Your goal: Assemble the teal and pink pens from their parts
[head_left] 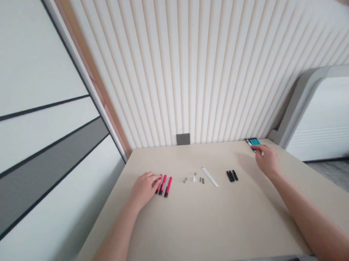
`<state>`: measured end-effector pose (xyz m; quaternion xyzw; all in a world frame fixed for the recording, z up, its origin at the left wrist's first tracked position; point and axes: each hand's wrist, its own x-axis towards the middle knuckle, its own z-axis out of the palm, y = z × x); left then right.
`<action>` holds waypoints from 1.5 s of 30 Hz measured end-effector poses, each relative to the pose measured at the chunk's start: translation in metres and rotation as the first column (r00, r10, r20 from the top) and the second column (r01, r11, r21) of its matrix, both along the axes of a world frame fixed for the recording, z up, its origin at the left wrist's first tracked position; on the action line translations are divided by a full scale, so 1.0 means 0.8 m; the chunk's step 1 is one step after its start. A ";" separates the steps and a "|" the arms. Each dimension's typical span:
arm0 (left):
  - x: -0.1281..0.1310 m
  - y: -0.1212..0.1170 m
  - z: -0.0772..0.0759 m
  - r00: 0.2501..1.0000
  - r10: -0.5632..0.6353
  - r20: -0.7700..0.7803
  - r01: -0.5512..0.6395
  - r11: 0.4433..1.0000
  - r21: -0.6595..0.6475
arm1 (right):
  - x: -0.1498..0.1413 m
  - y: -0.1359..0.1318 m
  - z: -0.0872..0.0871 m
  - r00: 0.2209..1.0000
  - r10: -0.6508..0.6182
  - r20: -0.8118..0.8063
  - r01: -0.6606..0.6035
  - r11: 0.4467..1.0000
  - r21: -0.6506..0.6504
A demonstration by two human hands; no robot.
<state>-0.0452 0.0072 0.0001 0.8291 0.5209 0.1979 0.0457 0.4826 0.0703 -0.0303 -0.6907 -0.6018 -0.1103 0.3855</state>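
Note:
My left hand (145,188) rests on the table at the left, its fingers and thumb closed about the leftmost of three pink-and-black pen barrels (168,186). That barrel is partly covered by the fingers. At the far right, my right hand (267,160) reaches to a dark tray (247,141) holding several teal pen-like pieces (255,141). Its fingers are pinched together at the tray's near edge; what they hold is too small to make out. Between the hands lie small metal parts (202,180), a white piece (194,179), thin white rods (209,177) and three black caps (232,175).
The beige table (192,228) stands against a ribbed white wall (188,66) with a dark socket (183,139) just above its back edge. A white-and-grey panelled cabinet (31,155) rises on the left. To the right is a pale headboard (323,105).

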 end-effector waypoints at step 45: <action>0.052 -0.015 0.002 0.941 -0.302 0.151 0.291 0.952 0.092 | -0.269 -0.081 0.014 0.615 0.739 0.274 -0.733 0.664 -0.146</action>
